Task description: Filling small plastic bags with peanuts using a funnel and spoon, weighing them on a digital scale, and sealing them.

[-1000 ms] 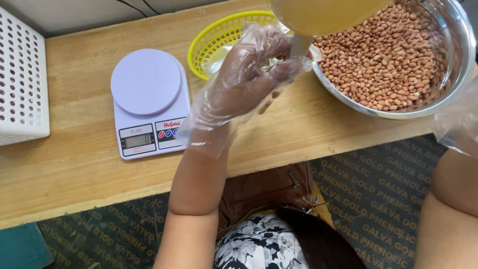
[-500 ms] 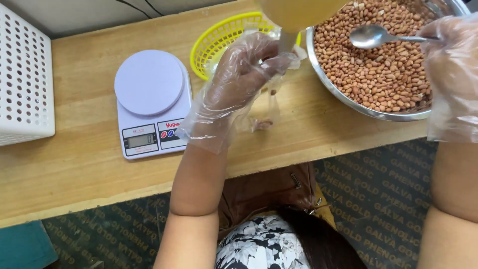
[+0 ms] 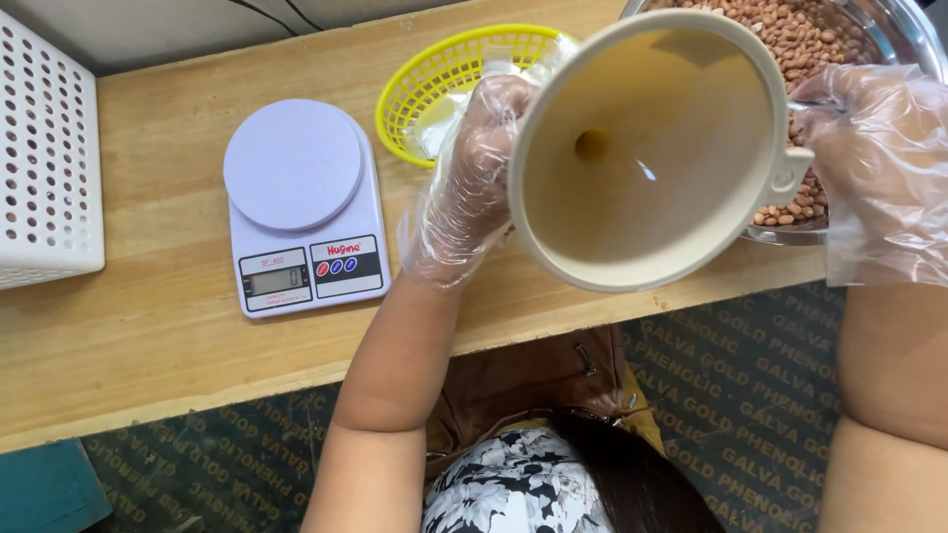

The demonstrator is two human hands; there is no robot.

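Note:
My left hand (image 3: 472, 183), in a clear plastic glove, grips the neck of a large cream funnel (image 3: 642, 168) from behind, together with some clear plastic. The funnel's mouth faces the camera and is empty. My right hand (image 3: 874, 168), also gloved, is curled beside the funnel's tab, over a steel bowl (image 3: 913, 44) of peanuts (image 3: 790, 30). Only a thin sliver of a metal spoon handle (image 3: 805, 105) shows at its fingers; the spoon's bowl is hidden behind the funnel.
A white digital kitchen scale (image 3: 301, 207) sits on the wooden table (image 3: 148, 336) left of my left hand. A yellow plastic basket (image 3: 444, 74) stands behind it, and a white perforated crate (image 3: 44, 158) at the far left. A brown bag (image 3: 523, 375) lies on my lap.
The funnel has tipped toward the camera and now fills the middle of the view. My right hand with the spoon has moved in beside the funnel's rim.

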